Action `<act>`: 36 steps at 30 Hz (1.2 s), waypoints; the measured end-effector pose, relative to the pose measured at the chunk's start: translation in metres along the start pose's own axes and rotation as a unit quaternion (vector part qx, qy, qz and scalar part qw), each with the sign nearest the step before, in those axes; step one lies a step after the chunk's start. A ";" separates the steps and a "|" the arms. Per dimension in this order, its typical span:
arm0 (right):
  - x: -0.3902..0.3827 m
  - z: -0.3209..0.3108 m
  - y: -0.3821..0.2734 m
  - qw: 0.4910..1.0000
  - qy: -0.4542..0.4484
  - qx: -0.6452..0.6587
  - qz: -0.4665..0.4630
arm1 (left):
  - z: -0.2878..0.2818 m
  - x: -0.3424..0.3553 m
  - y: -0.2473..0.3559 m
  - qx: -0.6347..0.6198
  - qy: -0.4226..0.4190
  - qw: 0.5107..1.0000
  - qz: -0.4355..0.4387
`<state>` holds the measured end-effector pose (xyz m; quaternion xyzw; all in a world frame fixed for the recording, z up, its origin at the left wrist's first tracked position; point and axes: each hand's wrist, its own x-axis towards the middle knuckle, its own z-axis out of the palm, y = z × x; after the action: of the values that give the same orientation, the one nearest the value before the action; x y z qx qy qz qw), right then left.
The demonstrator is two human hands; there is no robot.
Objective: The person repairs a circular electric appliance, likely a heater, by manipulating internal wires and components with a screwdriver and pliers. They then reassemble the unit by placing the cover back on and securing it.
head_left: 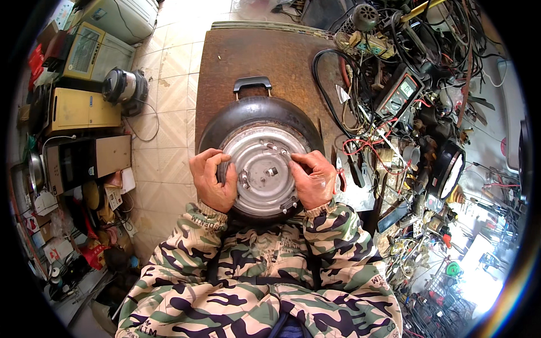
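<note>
A dark round pan (282, 110) lies upside down on the brown bench near my body, its black loop handle (252, 83) pointing to the far side. On its underside sits a silvery round metal plate (258, 196) with ringed ridges, small terminals and a square fitting near the middle. My left hand (213, 181) grips the plate's left edge, thumb on the near face and fingers curled over the rim. Opposite it, my right hand (313, 179) pinches the right edge between thumb and bent fingers. Whether the plate is lifted off the pan cannot be made out.
The wooden bench (253, 53) stretches beyond the pan. To the right lie a multimeter (400, 93), a coiled black cable (316, 73), red-handled pliers (341, 178) and heaped wires and parts. On the left floor stand a round cooker (119, 85) and a yellow cabinet (72, 109).
</note>
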<state>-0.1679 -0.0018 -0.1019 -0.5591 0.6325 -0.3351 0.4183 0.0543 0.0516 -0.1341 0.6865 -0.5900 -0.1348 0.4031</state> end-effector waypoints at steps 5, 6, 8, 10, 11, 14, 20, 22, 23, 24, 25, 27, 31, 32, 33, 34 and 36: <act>0.001 0.000 -0.007 1.000 -0.006 -0.013 0.022 | -0.001 0.000 -0.002 0.000 -0.002 1.000 0.001; 0.001 -0.001 -0.011 0.999 -0.010 -0.018 0.036 | -0.001 -0.001 -0.003 0.000 -0.002 1.000 0.000; 0.000 0.003 -0.004 0.999 0.003 -0.044 -0.008 | -0.001 0.001 -0.003 -0.004 -0.002 1.000 0.002; 0.000 0.004 -0.003 0.998 0.007 -0.052 -0.021 | 0.000 0.000 -0.005 -0.008 -0.001 1.000 0.003; 0.001 0.004 -0.004 0.999 0.005 -0.046 -0.010 | -0.001 0.001 -0.004 -0.008 0.001 1.000 0.003; 0.002 0.004 -0.004 1.000 0.001 -0.013 0.015 | -0.002 0.002 -0.004 -0.006 0.000 1.000 0.010; 0.000 0.002 -0.010 1.000 0.001 -0.009 0.026 | -0.006 0.004 -0.003 -0.015 0.000 1.000 0.017; 0.001 0.002 -0.009 1.000 0.004 -0.002 0.031 | -0.006 0.004 -0.005 -0.020 0.003 1.000 0.018; 0.000 0.003 -0.008 0.999 0.005 0.003 0.034 | -0.006 0.004 -0.006 -0.024 0.004 1.000 0.015; -0.001 0.003 -0.007 0.999 0.007 0.016 0.038 | -0.006 0.004 -0.006 -0.027 0.005 1.000 0.013; -0.002 0.003 -0.007 0.999 0.006 0.014 0.039 | -0.006 0.004 -0.006 -0.034 0.008 0.999 0.013; -0.002 0.002 -0.006 0.999 0.003 0.009 0.041 | -0.007 0.005 -0.007 -0.049 0.014 0.999 0.012; -0.003 0.001 0.000 0.999 0.000 0.016 0.034 | -0.007 0.005 -0.008 -0.056 0.014 0.998 0.014; -0.002 0.000 0.001 1.000 -0.007 0.019 0.019 | -0.007 0.005 -0.008 -0.057 0.012 0.998 0.017; -0.002 -0.001 0.002 0.999 -0.009 0.027 0.020 | -0.008 0.004 -0.010 -0.055 0.005 0.998 0.015; -0.002 -0.002 0.005 0.999 -0.011 0.034 0.019 | -0.007 0.003 -0.011 -0.054 0.000 0.998 0.013; -0.003 -0.005 0.009 0.999 -0.015 0.045 0.023 | -0.007 0.001 -0.011 -0.054 -0.005 0.998 0.011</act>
<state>-0.1764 0.0024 -0.1069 -0.5305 0.6231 -0.3448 0.4599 0.0668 0.0532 -0.1378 0.6565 -0.5914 -0.1657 0.4380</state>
